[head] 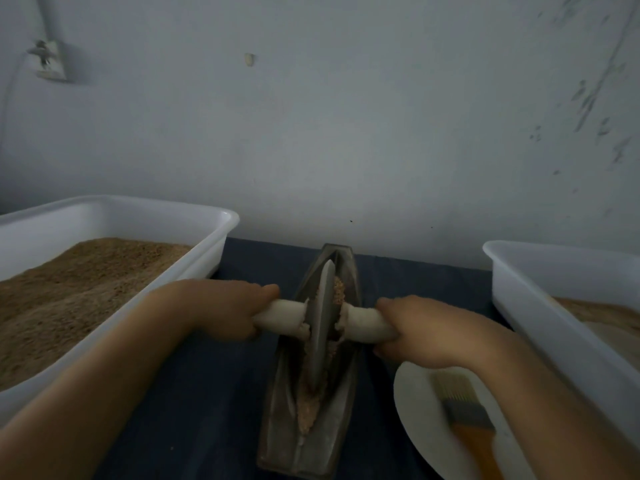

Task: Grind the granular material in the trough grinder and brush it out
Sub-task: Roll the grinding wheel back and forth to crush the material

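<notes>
Left hand (pixel 221 311): I grip the white axle handle (pixel 282 315).
Right hand (pixel 420 329): I grip its other end.
Grinding wheel (pixel 322 327): upright in the trough grinder (pixel 277 420), amid granular material (pixel 306 410).

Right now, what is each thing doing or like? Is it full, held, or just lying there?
Left hand: grips the left handle.
Right hand: grips the right handle.
Grinding wheel: upright in the trough, held by both handles.
Trough grinder: lying on the dark cloth, with crushed grain inside.
Left tub: holds plenty of brown grain.
Right tub: holds some brown material.
Brush: lying unused on the white plate.
</notes>
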`<act>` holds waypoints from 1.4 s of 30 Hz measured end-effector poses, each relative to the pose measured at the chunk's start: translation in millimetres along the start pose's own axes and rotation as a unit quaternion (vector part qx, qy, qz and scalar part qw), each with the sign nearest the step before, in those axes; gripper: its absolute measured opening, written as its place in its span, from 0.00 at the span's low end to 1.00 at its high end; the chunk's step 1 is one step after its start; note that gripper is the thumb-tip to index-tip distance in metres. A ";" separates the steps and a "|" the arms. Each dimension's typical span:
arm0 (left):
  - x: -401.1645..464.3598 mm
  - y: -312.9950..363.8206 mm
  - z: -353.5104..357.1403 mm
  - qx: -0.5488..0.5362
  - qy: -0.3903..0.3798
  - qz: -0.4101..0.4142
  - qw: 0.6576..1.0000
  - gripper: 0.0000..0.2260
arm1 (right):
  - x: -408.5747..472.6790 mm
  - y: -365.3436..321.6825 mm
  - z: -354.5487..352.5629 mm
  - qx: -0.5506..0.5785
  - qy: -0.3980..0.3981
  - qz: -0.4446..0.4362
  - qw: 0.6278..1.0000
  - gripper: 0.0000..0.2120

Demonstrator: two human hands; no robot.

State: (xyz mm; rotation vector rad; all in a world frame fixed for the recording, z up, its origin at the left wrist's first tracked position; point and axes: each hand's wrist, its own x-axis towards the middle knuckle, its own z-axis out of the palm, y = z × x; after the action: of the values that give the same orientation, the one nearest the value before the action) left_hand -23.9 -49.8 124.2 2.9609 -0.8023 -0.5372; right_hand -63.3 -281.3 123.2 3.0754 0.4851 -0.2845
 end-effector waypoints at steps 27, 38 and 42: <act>-12.3 -1.3 -5.0 0.011 -0.046 0.010 0.999 0.15 | -16.7 -5.6 -7.1 0.016 -0.053 -0.032 0.998 0.10; 41.4 -10.1 18.4 0.113 0.233 -0.031 0.965 0.16 | 31.5 20.1 20.3 -0.033 0.147 0.027 0.988 0.10; 54.3 -12.8 31.1 0.116 0.349 -0.036 0.929 0.15 | 46.4 24.0 32.0 -0.115 0.260 0.049 0.958 0.10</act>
State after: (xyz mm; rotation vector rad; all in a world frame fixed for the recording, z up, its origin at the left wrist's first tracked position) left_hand 15.7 -63.6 76.0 3.0253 -0.6990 0.6379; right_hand -18.3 -291.4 83.0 2.9008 0.3354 0.5561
